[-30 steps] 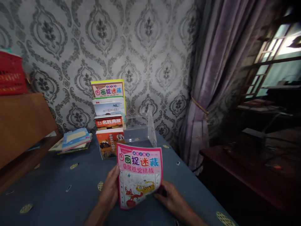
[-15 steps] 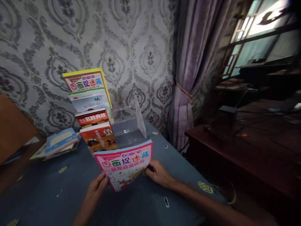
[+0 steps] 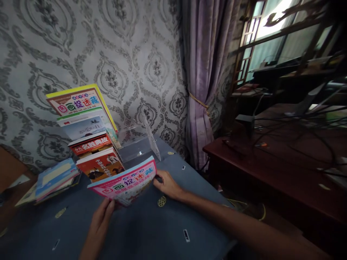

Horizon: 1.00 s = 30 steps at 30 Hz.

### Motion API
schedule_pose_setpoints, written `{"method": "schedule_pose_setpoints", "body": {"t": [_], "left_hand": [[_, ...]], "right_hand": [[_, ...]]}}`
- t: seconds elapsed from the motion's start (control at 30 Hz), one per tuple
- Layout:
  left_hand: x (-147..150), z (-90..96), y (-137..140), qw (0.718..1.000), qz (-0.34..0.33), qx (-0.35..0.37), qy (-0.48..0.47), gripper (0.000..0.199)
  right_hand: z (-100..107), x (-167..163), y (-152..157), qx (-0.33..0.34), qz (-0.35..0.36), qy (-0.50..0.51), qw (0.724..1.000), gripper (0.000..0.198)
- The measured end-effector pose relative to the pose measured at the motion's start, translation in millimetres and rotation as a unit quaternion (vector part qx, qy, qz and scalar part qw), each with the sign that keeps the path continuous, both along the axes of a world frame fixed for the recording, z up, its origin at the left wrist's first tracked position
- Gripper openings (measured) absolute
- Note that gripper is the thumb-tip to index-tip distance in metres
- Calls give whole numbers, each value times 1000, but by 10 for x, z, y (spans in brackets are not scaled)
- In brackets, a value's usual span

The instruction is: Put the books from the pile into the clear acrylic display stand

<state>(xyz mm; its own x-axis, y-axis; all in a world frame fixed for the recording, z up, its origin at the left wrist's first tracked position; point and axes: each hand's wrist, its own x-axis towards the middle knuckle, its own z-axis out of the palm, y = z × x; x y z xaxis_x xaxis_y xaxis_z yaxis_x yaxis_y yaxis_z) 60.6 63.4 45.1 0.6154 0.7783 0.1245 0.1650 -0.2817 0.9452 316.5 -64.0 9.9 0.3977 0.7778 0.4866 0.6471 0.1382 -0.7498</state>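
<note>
Between my two hands is a pink picture book [image 3: 130, 184] with colourful lettering, tilted and held above the table in front of the rack. My left hand [image 3: 101, 216] grips its lower left edge, and my right hand [image 3: 166, 185] pinches its right edge. Just behind it stands a clear tiered rack [image 3: 135, 142] with a pale end panel. On the rack's left side several books stand in steps: an orange-red one [image 3: 101, 167] in front, a red one [image 3: 89, 145], a pale blue one [image 3: 81, 127] and a yellow-bordered book [image 3: 76, 96] at the back.
A stack of thin books [image 3: 56, 180] lies left of the rack, with a brown board [image 3: 11, 168] beyond it. The grey tablecloth [image 3: 146, 231] covers the table. At right stand a purple curtain [image 3: 202, 72] and a dark red desk [image 3: 244, 155] with tangled cables.
My view has swung to the right, so everything sits further left. The pink book has tipped back, and its cover looks more foreshortened. Both hands keep their hold on it.
</note>
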Motion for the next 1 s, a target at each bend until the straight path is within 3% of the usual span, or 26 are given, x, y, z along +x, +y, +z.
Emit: {"method": "schedule_pose_setpoints", "body": {"t": [0.23, 0.37, 0.53, 1.0], "left_hand": [[611, 552, 63, 974, 32, 218, -57, 44], [1009, 715, 201, 963, -4, 252, -98, 37], [1225, 653, 331, 958, 3, 269, -97, 30], [1330, 320, 465, 970, 38, 218, -97, 26]], "right_hand": [[376, 469, 304, 77, 11, 41, 996, 25], [570, 828, 538, 83, -9, 44, 995, 30], [535, 1034, 688, 70, -15, 43, 997, 31], [344, 974, 599, 33, -52, -18, 998, 28]]}}
